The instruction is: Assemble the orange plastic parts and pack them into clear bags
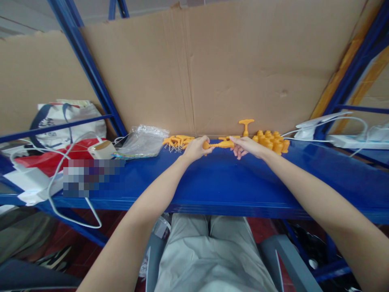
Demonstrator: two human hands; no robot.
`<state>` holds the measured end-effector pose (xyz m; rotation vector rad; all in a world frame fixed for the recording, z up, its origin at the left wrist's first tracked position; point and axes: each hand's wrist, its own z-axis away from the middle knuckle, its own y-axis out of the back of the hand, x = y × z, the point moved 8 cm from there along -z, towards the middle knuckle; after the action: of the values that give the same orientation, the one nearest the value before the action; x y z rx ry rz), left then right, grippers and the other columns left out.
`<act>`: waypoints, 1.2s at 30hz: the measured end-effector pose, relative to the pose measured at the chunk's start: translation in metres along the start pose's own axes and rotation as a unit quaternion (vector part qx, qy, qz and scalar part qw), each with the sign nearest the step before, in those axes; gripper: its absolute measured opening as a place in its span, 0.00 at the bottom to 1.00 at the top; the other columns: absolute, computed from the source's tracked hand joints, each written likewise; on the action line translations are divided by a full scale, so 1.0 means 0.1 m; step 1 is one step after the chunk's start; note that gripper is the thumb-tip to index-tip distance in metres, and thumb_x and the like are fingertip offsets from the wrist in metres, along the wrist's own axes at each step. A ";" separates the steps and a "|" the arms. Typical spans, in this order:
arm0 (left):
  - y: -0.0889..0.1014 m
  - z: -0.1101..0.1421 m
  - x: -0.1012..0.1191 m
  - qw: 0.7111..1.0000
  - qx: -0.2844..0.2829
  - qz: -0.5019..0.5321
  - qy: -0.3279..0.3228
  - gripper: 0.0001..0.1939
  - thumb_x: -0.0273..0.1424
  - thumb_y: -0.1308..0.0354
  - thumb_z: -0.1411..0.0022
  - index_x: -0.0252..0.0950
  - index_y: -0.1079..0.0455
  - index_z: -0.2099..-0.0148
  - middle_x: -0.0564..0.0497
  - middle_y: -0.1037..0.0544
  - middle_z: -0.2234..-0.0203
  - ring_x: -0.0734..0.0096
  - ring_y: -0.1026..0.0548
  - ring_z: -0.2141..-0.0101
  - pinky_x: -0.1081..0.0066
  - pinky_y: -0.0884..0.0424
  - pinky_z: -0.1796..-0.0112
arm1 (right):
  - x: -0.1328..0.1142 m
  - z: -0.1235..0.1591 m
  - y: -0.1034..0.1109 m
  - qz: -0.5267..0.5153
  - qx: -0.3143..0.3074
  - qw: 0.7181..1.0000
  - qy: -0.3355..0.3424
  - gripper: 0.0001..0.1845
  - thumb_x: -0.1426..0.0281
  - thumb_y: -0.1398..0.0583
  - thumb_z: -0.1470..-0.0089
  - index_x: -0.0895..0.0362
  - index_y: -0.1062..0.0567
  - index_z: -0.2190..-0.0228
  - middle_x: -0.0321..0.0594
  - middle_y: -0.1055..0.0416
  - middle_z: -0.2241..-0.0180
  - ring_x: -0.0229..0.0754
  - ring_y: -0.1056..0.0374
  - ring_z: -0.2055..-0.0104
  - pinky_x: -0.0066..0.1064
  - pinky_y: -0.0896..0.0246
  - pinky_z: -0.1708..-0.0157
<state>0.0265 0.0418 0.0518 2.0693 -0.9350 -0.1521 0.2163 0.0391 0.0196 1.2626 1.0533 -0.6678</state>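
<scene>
Above the blue tabletop, my left hand [196, 149] is closed on the T-shaped handle of a yellow plastic corkscrew [215, 144]. Its ribbed shaft points right, into a yellow sleeve [225, 144]. The far end of that sleeve is pinched between the thumb and fingers of my right hand [246, 147]. Left of my hands lies a heap of yellow T-handles with metal spirals [178, 142]. Behind my right hand, one yellow T-handled piece [246, 127] stands upright. A cluster of yellow hollow bodies [271, 142] stands just right of it.
A stack of clear plastic bags [142, 142] lies on the blue table [225, 188]. Farther left are white cables, a white charger [102, 150], a red bag and a canvas tote [69, 123]. Cardboard [243, 61] walls the back. A power strip [349, 141] sits at right.
</scene>
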 end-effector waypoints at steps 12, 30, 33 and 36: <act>-0.03 0.00 -0.06 1.000 -0.010 0.000 0.006 0.11 0.33 0.36 0.43 0.38 0.34 0.62 0.57 0.24 0.80 0.70 0.25 0.74 0.74 0.38 0.71 | 0.04 -0.11 0.05 -0.043 -0.019 0.994 0.099 0.21 0.66 0.29 0.54 0.54 0.29 0.59 0.36 0.24 0.66 0.35 0.27 0.73 0.32 0.26 0.68; 0.02 0.00 0.05 0.999 0.013 -0.013 -0.026 0.10 0.34 0.36 0.43 0.38 0.34 0.62 0.53 0.22 0.72 0.69 0.25 0.70 0.73 0.36 0.68 | -0.04 0.03 -0.04 -0.009 0.029 0.999 -0.012 0.26 0.56 0.47 0.34 0.60 0.27 0.77 0.43 0.25 0.81 0.35 0.29 0.81 0.24 0.38 0.78; 0.01 0.00 0.03 1.000 0.008 -0.011 -0.022 0.10 0.34 0.36 0.43 0.38 0.34 0.62 0.54 0.23 0.74 0.70 0.25 0.71 0.73 0.36 0.68 | -0.01 0.02 -0.04 -0.019 0.030 0.999 -0.022 0.27 0.53 0.46 0.36 0.59 0.27 0.78 0.43 0.25 0.82 0.36 0.29 0.82 0.25 0.35 0.77; 0.00 0.00 0.02 1.000 0.005 -0.005 -0.018 0.10 0.34 0.36 0.42 0.38 0.34 0.62 0.55 0.23 0.75 0.70 0.26 0.72 0.73 0.36 0.68 | 0.03 0.01 -0.04 -0.031 0.026 0.999 -0.027 0.27 0.50 0.45 0.38 0.59 0.27 0.77 0.43 0.25 0.81 0.37 0.29 0.81 0.25 0.33 0.78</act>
<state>0.0281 0.0405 0.0521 2.0859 -0.9488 -0.1909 0.2145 0.0382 0.0155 1.2531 1.0403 -0.7771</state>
